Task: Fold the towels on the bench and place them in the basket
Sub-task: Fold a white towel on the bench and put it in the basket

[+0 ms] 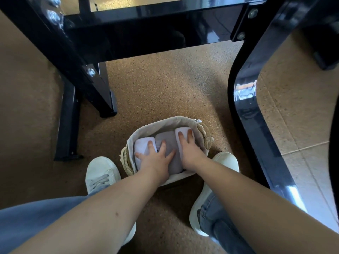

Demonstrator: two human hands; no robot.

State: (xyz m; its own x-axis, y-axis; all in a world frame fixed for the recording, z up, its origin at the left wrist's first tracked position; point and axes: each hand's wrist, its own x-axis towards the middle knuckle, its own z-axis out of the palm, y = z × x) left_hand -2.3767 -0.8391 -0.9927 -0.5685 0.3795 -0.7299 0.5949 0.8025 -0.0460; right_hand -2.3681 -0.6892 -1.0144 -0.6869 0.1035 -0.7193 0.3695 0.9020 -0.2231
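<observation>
Nearest to you, both bare forearms reach forward over your knees, with blue jeans (36, 213) showing at the near left and near right. Your white shoes stand on the floor just beyond: the left shoe (101, 171) is to the left of the basket and the right shoe (227, 159) is against its right side.

The basket (165, 121) sits on the floor between your feet. It is a woven one with a pale cloth liner folded over its rim. Inside it lie three folded towels side by side, filling it from left to right: a white towel (144, 146) on the left, a grey towel (167, 137) in the middle and a second white towel (183, 129) on the right.

Your left hand (156, 160) lies flat with its fingers spread and straight. It presses down across the left white towel and the grey towel, gripping nothing. Your right hand (190, 151) is also flat and released, with its straight fingers resting on top of the right white towel and its palm at that towel's near end. The two hands are close together but not touching.

Beyond the basket is speckled brown floor (165, 85), with pale tiles off to the right. Farther still stands the glossy black bench frame (146, 37). It has a bolted crossbar across the far side, a straight leg (67, 121) coming down at the left and a curved black tube (245, 99) sweeping down the right.
</observation>
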